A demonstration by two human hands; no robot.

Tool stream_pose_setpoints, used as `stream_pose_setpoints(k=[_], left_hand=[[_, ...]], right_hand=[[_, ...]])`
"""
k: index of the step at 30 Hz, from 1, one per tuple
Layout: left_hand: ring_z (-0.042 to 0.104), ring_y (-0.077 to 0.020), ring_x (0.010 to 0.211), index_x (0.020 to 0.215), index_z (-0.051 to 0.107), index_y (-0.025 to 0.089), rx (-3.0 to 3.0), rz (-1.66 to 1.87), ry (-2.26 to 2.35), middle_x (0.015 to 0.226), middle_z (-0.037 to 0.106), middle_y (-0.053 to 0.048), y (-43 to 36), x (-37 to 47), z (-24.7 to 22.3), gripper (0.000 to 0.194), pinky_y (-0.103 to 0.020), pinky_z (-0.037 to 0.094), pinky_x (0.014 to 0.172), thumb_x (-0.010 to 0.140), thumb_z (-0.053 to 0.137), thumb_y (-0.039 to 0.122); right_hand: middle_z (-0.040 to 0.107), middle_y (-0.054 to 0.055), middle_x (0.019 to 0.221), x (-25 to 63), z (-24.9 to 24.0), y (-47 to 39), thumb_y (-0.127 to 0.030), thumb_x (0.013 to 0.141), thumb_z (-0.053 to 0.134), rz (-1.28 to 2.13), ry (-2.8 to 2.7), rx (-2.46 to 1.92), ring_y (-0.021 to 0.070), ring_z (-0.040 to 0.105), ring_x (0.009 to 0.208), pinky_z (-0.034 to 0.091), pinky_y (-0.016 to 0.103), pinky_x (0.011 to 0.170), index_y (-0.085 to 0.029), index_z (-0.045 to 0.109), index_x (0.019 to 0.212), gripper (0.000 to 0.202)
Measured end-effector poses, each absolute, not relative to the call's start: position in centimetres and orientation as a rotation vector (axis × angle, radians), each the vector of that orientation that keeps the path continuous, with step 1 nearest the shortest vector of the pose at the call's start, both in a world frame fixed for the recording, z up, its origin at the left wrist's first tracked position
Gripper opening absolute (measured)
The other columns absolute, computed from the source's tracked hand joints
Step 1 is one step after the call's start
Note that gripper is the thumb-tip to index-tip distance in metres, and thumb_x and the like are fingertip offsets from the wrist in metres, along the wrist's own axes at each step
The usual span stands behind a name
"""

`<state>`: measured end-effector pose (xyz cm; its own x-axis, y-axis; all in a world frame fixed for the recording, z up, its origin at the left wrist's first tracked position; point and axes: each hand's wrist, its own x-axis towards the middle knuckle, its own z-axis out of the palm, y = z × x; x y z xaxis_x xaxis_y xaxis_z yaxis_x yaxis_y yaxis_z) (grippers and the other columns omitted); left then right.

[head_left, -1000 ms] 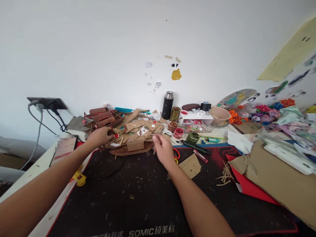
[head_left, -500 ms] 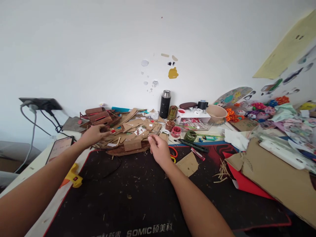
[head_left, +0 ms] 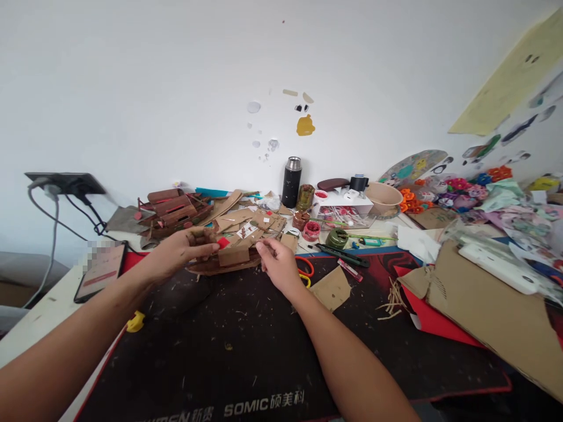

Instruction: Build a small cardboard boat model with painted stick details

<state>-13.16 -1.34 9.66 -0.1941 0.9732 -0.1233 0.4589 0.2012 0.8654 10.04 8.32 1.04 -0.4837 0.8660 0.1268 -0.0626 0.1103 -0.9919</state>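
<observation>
left hand point(head_left: 178, 255): I'm pinching a red scrap point(head_left: 223, 242) | right hand point(head_left: 278, 262): sitting at right end of brown hull point(head_left: 222, 269), grip I can't tell | hull lying along mat's point(head_left: 264, 334) far edge

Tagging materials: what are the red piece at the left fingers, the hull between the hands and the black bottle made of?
Red piece: likely paper; thin, matte. Hull: possibly brown-painted cardboard, uneven colour; could be wood. Black bottle: probably metal; shiny silvery neck, black body looks coated.
</observation>
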Motion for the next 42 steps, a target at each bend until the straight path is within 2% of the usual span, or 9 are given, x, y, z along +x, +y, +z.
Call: stream_pose_setpoints(k=[7,13,17,24,30,33,35,39,42], left_hand=[[0.053,-0.0184,0.064,0.076,0.066,0.022,1.365,0.91,1.697,0.067,0.062,0.0,-0.8,-10.5,9.2,0.038,-0.029,0.04,0.061,0.079,0.081,0.058],[0.061,-0.0218,0.074,0.088,0.075,0.021,1.362,0.903,1.677,0.08,0.07,-0.004,-0.6,-9.3,8.7,0.044,-0.029,0.048,0.065,0.077,0.082,0.064],[0.063,-0.0219,0.074,0.086,0.074,0.021,1.411,0.892,1.689,0.082,0.072,-0.004,-0.9,-8.9,8.7,0.043,-0.028,0.047,0.062,0.078,0.081,0.063],[0.067,-0.0232,0.076,0.084,0.071,0.021,1.436,0.866,1.699,0.082,0.074,-0.004,-1.5,-8.0,9.3,0.049,-0.032,0.051,0.069,0.079,0.075,0.07],[0.072,-0.0267,0.093,0.112,0.076,0.02,1.538,0.842,1.953,0.107,0.081,-0.008,-1.9,-11.7,10.4,0.059,-0.034,0.055,0.082,0.085,0.066,0.072],[0.07,-0.0246,0.093,0.117,0.074,0.016,1.51,0.793,2.365,0.107,0.082,-0.008,-1.4,-16.0,10.9,0.056,-0.032,0.053,0.082,0.094,0.056,0.063],[0.071,-0.0252,0.091,0.119,0.074,0.015,1.589,0.422,2.545,0.105,0.082,-0.009,-0.8,-18.4,10.6,0.054,-0.031,0.051,0.078,0.098,0.052,0.059],[0.07,-0.0282,0.089,0.12,0.075,0.009,1.655,0.216,2.578,0.105,0.082,-0.015,0.4,-20.6,8.6,0.045,-0.033,0.049,0.077,0.095,0.059,0.043],[0.07,-0.0265,0.088,0.119,0.077,0.01,1.74,0.146,2.531,0.107,0.082,-0.015,1.0,-20.4,6.7,0.041,-0.031,0.047,0.076,0.096,0.06,0.04]], right_hand=[[0.054,-0.006,0.057,9.6,1.4,7.8,-0.056,0.087,0.074,1.687,-1.528,-0.712,0.0125,0.049,0.046,0.035,0.023,0.042,-0.022,0.072,0.098,0.035],[0.053,-0.008,0.058,9.5,1.9,7.5,-0.053,0.083,0.077,1.772,-1.49,-0.667,0.0103,0.045,0.044,0.033,0.022,0.04,-0.021,0.07,0.095,0.036],[0.052,-0.009,0.055,9.5,1.9,7.4,-0.055,0.082,0.078,1.813,-1.474,-0.651,0.0095,0.043,0.042,0.032,0.022,0.039,-0.021,0.069,0.092,0.036],[0.052,-0.009,0.058,9.4,1.7,7.3,-0.055,0.081,0.08,1.872,-1.476,-0.609,0.0081,0.043,0.043,0.031,0.022,0.039,-0.02,0.069,0.092,0.039],[0.051,-0.01,0.056,9.5,1.7,7.5,-0.055,0.079,0.081,1.882,-1.423,-0.641,0.0083,0.042,0.042,0.03,0.022,0.038,-0.02,0.066,0.09,0.04],[0.05,-0.01,0.056,9.5,1.7,7.8,-0.056,0.077,0.082,1.881,-1.381,-0.649,0.0079,0.041,0.042,0.028,0.022,0.037,-0.02,0.066,0.089,0.042],[0.05,-0.01,0.056,9.5,1.7,7.8,-0.057,0.076,0.083,1.887,-1.368,-0.646,0.0079,0.041,0.042,0.028,0.022,0.037,-0.02,0.066,0.088,0.043],[0.049,-0.01,0.054,9.4,1.7,7.6,-0.058,0.075,0.084,1.891,-1.38,-0.667,0.0081,0.041,0.041,0.028,0.022,0.037,-0.02,0.065,0.085,0.044],[0.049,-0.01,0.053,9.4,1.7,7.6,-0.059,0.074,0.084,1.893,-1.391,-0.679,0.008,0.04,0.041,0.028,0.022,0.037,-0.02,0.066,0.086,0.045]])
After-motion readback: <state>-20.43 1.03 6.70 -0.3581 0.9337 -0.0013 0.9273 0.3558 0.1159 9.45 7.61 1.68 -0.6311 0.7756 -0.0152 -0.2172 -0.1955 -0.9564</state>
